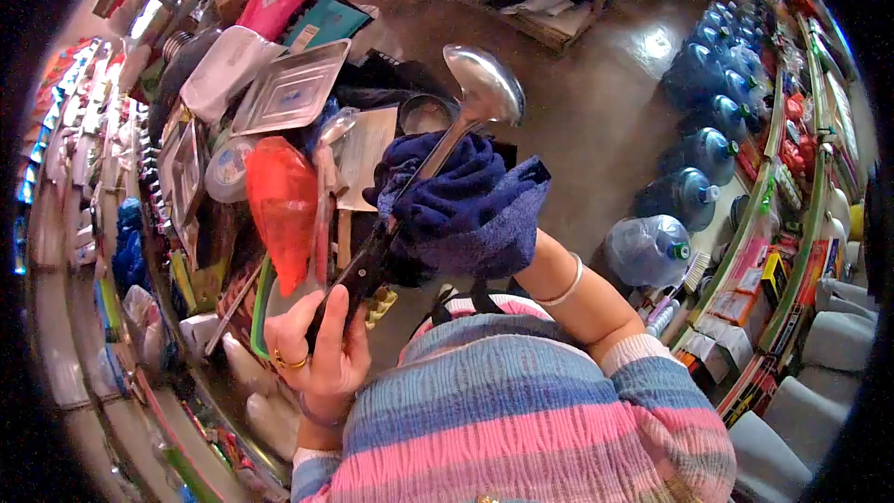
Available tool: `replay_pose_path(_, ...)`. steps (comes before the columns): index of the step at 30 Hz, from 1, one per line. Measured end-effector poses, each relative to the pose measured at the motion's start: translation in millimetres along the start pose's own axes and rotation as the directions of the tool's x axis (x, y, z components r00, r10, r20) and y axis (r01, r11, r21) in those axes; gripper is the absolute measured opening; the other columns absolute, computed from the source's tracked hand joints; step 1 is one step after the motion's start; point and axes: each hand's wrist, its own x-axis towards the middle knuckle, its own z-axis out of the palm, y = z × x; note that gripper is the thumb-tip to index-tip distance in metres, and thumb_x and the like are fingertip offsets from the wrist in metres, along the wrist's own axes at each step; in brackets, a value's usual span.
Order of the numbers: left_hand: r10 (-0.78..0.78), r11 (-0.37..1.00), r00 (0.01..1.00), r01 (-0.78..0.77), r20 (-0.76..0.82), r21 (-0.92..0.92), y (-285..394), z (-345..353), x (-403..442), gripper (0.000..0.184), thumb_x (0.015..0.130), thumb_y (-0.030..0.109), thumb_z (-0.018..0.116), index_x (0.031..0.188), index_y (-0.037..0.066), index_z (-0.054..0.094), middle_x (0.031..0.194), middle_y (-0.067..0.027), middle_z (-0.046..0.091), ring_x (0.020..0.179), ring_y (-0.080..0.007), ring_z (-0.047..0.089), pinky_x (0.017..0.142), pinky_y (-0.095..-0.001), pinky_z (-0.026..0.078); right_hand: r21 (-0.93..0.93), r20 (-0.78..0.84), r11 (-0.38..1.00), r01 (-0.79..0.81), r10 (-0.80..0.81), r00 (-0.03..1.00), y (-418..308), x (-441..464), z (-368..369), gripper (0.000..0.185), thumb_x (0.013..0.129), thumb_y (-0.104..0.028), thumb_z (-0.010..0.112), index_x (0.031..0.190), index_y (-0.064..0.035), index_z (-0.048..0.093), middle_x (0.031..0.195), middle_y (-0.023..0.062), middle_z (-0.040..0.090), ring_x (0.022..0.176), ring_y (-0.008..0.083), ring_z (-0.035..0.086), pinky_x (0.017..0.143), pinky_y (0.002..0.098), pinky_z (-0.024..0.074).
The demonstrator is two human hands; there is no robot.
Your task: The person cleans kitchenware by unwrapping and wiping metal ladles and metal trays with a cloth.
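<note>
My left hand [317,345] grips the black handle of a metal ladle [486,88], its thumb and fingers closed around it. The ladle slants up and to the right, with its shiny bowl at the top. A bunched dark blue towel [466,205] lies against the ladle's shaft. My right wrist [551,270], with a pale bangle, runs into this towel. The towel covers my right hand, which holds it against the ladle; the fingers themselves are hidden.
To the left are clear plastic trays [293,88], a red plastic bag [281,205] and crowded shelves [102,224]. Several large blue water bottles [647,251] line the floor on the right, beside stocked shelves [745,307]. A low pallet [559,23] with papers lies ahead.
</note>
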Motion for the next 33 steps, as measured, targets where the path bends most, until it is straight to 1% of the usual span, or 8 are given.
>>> replay_pose_path(8,-0.042,0.999,0.999,0.042,-0.025,0.009,2.4,-2.7,-7.1,0.034,0.070,0.008,0.071,0.102,0.005,0.060,0.094,-0.0086,0.057,0.077,-0.0239,0.053,0.065,-0.0330,0.042,-0.883,0.201,0.386,0.268,-0.204,0.958,5.6,9.8,1.3,0.022,0.079,-0.011,0.058,0.100,-0.0056,0.055,0.100,0.0083,0.059,0.094,0.0215,0.057,0.086,0.0310,0.0437)
replay_pose_path(15,-0.038,0.999,0.997,0.039,-0.072,0.015,2.3,3.8,-1.9,0.038,0.068,0.012,0.075,0.099,0.005,0.055,0.093,-0.0075,0.054,0.073,-0.0203,0.053,0.060,-0.0306,0.040,0.124,-0.203,0.969,-0.216,0.237,0.950,11.0,7.9,45.3,0.023,0.075,-0.012,0.060,0.097,-0.0073,0.056,0.089,0.0060,0.061,0.085,0.0226,0.059,0.076,0.0316,0.0462)
replay_pose_path(18,-0.084,0.996,0.991,0.081,-0.108,-0.030,-1.6,11.3,-3.1,0.039,0.067,0.013,0.075,0.098,0.004,0.053,0.088,-0.0084,0.056,0.072,-0.0220,0.054,0.061,-0.0314,0.041,-0.744,0.087,0.652,0.147,-0.122,0.989,11.2,12.7,34.5,0.026,0.078,-0.009,0.057,0.103,-0.0055,0.053,0.088,0.0039,0.061,0.086,0.0192,0.058,0.076,0.0293,0.0470)
replay_pose_path(22,-0.168,0.984,0.981,0.160,-0.098,-0.082,-3.3,21.3,0.8,0.047,0.067,0.019,0.077,0.101,0.002,0.050,0.084,-0.0114,0.057,0.071,-0.0267,0.056,0.063,-0.0333,0.044,0.086,-0.179,0.966,-0.243,0.255,0.950,16.8,21.7,53.3,0.026,0.077,-0.011,0.057,0.101,-0.0053,0.054,0.089,0.0052,0.061,0.085,0.0216,0.059,0.077,0.0301,0.0470)
replay_pose_path(25,-0.200,0.968,0.968,0.171,-0.151,-0.184,-0.1,34.7,0.7,0.052,0.066,0.021,0.077,0.103,0.001,0.047,0.084,-0.0125,0.057,0.068,-0.0286,0.056,0.062,-0.0340,0.045,0.233,-0.021,0.958,-0.169,0.178,0.984,14.8,12.1,58.4,0.032,0.081,-0.019,0.050,0.111,-0.0061,0.053,0.110,0.0060,0.057,0.102,0.0224,0.052,0.091,0.0348,0.0392)
replay_pose_path(26,-0.271,0.949,0.955,0.243,-0.123,-0.203,0.6,38.6,-4.4,0.048,0.074,0.027,0.071,0.104,-0.001,0.045,0.082,-0.0142,0.056,0.066,-0.0264,0.056,0.060,-0.0344,0.045,-0.201,0.049,0.980,0.002,0.009,0.999,21.3,11.9,56.4,0.032,0.081,-0.020,0.050,0.110,-0.0057,0.053,0.110,0.0062,0.057,0.101,0.0221,0.052,0.090,0.0347,0.0396)
replay_pose_path(30,-0.614,0.568,0.778,0.552,0.132,-0.611,3.2,59.2,-6.5,0.041,0.087,0.033,0.052,0.108,-0.001,0.044,0.087,-0.0130,0.057,0.072,-0.0208,0.056,0.064,-0.0335,0.045,-0.746,0.327,0.456,0.485,-0.384,0.864,23.6,30.3,40.1,0.036,0.071,-0.019,0.059,0.104,-0.0048,0.056,0.098,0.0096,0.060,0.092,0.0242,0.057,0.082,0.0326,0.0443)
replay_pose_path(33,-0.756,-0.137,0.532,0.441,0.381,-0.887,17.2,85.5,-3.3,0.039,0.093,0.029,0.038,0.118,-0.001,0.041,0.097,-0.0101,0.058,0.086,-0.0191,0.056,0.076,-0.0310,0.046,-0.526,-0.145,0.806,-0.271,0.229,0.962,1.4,21.4,62.0,0.033,0.073,-0.015,0.063,0.103,-0.0051,0.056,0.090,0.0094,0.061,0.084,0.0229,0.059,0.077,0.0310,0.0458)
